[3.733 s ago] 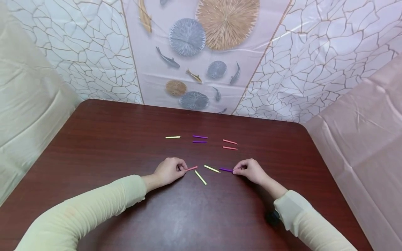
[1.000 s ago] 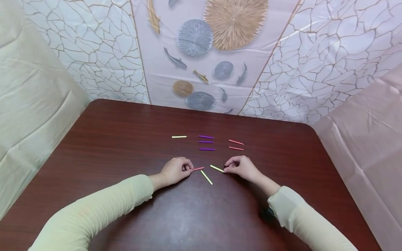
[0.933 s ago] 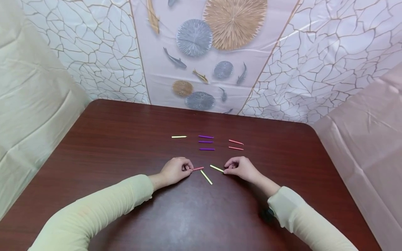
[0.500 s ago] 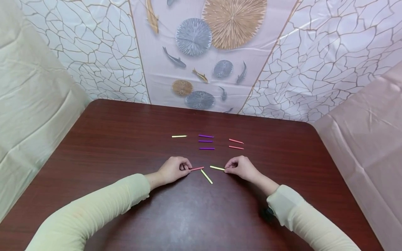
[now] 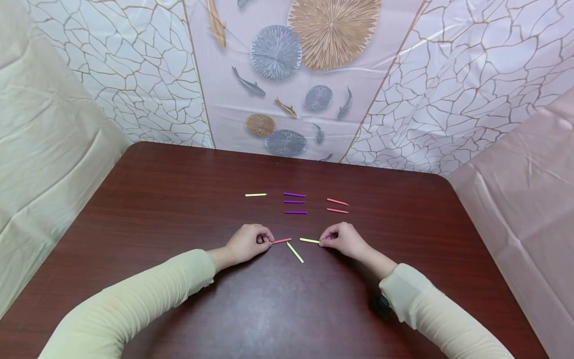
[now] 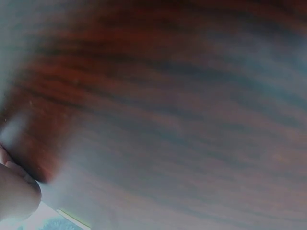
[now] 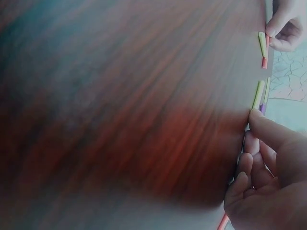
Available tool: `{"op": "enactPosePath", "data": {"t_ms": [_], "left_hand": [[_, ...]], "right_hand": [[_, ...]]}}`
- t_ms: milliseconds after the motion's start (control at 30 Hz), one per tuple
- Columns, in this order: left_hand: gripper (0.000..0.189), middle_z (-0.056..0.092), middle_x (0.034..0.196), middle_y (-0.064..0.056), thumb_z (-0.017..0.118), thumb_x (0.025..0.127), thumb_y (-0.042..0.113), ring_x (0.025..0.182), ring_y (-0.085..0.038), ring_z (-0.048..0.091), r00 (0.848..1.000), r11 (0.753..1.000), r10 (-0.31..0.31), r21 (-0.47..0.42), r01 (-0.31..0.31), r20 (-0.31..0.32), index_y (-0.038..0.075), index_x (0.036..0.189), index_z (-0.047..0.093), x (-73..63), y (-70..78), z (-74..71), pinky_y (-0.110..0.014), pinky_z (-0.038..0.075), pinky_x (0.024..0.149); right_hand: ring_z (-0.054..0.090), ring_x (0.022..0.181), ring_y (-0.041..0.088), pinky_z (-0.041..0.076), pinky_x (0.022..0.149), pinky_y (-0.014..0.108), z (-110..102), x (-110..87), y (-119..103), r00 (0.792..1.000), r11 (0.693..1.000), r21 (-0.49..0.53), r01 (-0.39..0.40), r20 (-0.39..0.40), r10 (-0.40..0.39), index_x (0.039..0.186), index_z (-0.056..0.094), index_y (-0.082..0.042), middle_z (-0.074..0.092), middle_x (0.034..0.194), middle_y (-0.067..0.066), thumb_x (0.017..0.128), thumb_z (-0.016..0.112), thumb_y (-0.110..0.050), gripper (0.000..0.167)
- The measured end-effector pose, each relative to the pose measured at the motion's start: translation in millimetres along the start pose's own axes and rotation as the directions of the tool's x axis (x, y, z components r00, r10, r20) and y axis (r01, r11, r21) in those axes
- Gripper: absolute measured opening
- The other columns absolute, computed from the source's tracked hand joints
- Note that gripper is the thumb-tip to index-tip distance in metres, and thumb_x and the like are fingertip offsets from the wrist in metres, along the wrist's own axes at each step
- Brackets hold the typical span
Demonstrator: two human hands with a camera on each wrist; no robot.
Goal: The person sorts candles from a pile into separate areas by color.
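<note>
My left hand (image 5: 249,243) pinches the near end of a thin red candle (image 5: 282,241) between thumb and fingertips. Facing it, my right hand (image 5: 345,240) holds one end of a yellow candle (image 5: 308,241), which points left toward the red one with a small gap between them. A second yellow candle (image 5: 295,253) lies slanted on the table just below, its upper end close to the red candle. In the right wrist view, thumb and finger meet on the end of the yellow candle (image 7: 258,94). The left wrist view catches only part of the left hand (image 6: 18,191).
Farther back on the brown table (image 5: 202,174) lies a lone yellow candle (image 5: 256,195). Right of it is a column of three purple candles (image 5: 294,202), then two red candles (image 5: 338,210). Patterned cloth (image 5: 278,119) hangs behind the table's far edge.
My right hand has set its purple candle below the other two purple ones and taken the yellow candle, which has turned from slanted to nearly level. My left hand keeps the red candle.
</note>
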State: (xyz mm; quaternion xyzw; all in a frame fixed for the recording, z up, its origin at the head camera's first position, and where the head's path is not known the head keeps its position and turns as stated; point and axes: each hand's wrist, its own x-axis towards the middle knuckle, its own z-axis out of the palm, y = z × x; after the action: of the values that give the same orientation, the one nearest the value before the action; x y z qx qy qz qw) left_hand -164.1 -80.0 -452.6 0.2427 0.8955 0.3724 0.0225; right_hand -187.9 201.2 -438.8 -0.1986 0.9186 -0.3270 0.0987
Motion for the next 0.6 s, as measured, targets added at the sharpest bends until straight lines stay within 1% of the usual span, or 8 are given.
{"op": "enactPosePath", "data": {"t_ms": [233, 433, 600], "left_hand": [[0.005, 0.062, 0.072, 0.003, 0.067, 0.078, 0.007, 0.067, -0.004, 0.052, 1.000, 1.000, 0.006, 0.009, -0.006, -0.002, 0.010, 0.080, 0.070, 0.0, -0.2, 0.4, -0.015, 0.041, 0.063], [0.004, 0.065, 0.072, 0.002, 0.067, 0.080, 0.007, 0.064, -0.001, 0.051, 1.000, 1.000, 0.020, 0.015, -0.020, -0.005, 0.008, 0.081, 0.070, 1.7, -0.6, 1.2, -0.015, 0.042, 0.061], [0.004, 0.066, 0.073, 0.001, 0.067, 0.082, 0.009, 0.064, -0.001, 0.051, 1.000, 1.000, 0.016, 0.016, -0.016, -0.001, 0.008, 0.082, 0.071, 3.3, -0.3, 1.2, -0.015, 0.042, 0.061]], "right_hand": [[0.047, 0.058, 0.001, 0.040, 0.056, 0.018, -0.4, -0.6, -0.3, 1.000, 1.000, 0.004, 0.000, 0.000, 0.000, 0.073, 0.072, -0.007, 0.067, 0.066, 0.001, 0.076, 0.074, -0.011, 0.005], [0.047, 0.058, 0.000, 0.040, 0.056, 0.018, -0.4, -1.6, 0.0, 1.000, 1.000, -0.004, 0.000, -0.002, 0.000, 0.073, 0.072, -0.007, 0.068, 0.066, 0.001, 0.076, 0.074, -0.012, 0.006], [0.046, 0.058, 0.000, 0.039, 0.055, 0.018, -1.5, -5.3, 0.2, 1.000, 1.000, -0.012, -0.001, -0.006, 0.001, 0.072, 0.072, -0.007, 0.067, 0.065, 0.000, 0.075, 0.074, -0.012, 0.006]]}}
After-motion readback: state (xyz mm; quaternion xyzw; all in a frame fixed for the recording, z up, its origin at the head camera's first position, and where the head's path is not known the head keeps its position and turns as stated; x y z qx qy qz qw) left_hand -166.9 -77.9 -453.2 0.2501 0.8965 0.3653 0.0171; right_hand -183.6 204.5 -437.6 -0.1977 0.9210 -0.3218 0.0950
